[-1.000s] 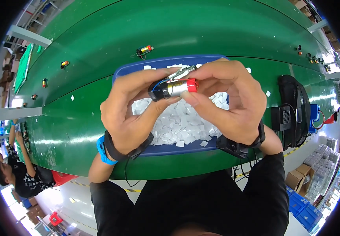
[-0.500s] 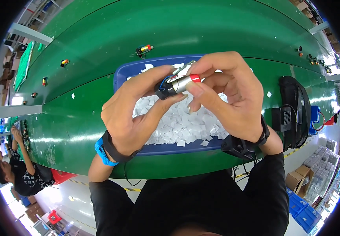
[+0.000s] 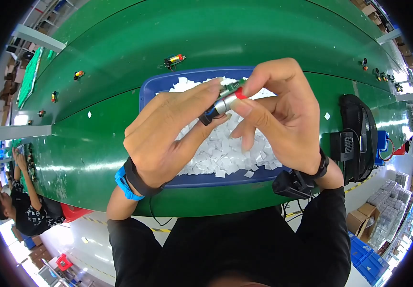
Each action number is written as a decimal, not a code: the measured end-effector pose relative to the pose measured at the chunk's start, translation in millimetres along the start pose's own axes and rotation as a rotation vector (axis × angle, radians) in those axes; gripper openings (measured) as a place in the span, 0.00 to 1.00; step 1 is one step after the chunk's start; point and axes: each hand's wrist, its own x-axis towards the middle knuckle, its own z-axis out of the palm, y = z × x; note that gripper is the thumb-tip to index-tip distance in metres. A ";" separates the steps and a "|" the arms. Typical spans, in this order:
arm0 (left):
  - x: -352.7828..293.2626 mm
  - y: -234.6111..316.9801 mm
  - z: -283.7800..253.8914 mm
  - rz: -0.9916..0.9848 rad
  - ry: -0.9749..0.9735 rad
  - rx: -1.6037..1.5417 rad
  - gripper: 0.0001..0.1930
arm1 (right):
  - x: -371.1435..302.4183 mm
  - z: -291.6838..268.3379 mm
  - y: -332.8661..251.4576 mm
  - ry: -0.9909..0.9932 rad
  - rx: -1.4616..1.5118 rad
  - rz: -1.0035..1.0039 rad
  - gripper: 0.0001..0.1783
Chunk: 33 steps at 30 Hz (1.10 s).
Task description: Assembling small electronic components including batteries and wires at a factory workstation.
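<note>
Both hands hold a small silver cylinder [image 3: 225,104] with a black cap at one end, red at the other, and a green circuit board [image 3: 232,87] along its side. My left hand [image 3: 156,131] grips the black end between thumb and fingers. At the red end, the thumb and index finger of my right hand [image 3: 290,112] pinch it, the other fingers curled below. Beneath the hands is a blue tub [image 3: 206,182] full of small white square pieces [image 3: 225,155], some seemingly paper. Fingers cover part of the cylinder.
A similar yellow-and-red cylinder [image 3: 174,60] lies beyond the tub on the green table [image 3: 264,28]. More small assemblies [image 3: 78,75] are scattered left and right. A black mesh bag [image 3: 357,136] lies at right. Another person [image 3: 27,205] sits at far left.
The cylinder has been turned and tilted more steeply, so the green face of the circuit board shows. My left fingers have shifted forward over it; both hands keep their grip.
</note>
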 end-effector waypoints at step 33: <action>7.4 -6.4 -13.6 -0.869 -0.353 -1.075 0.16 | 8.4 -11.5 6.0 -0.075 -0.873 -0.555 0.19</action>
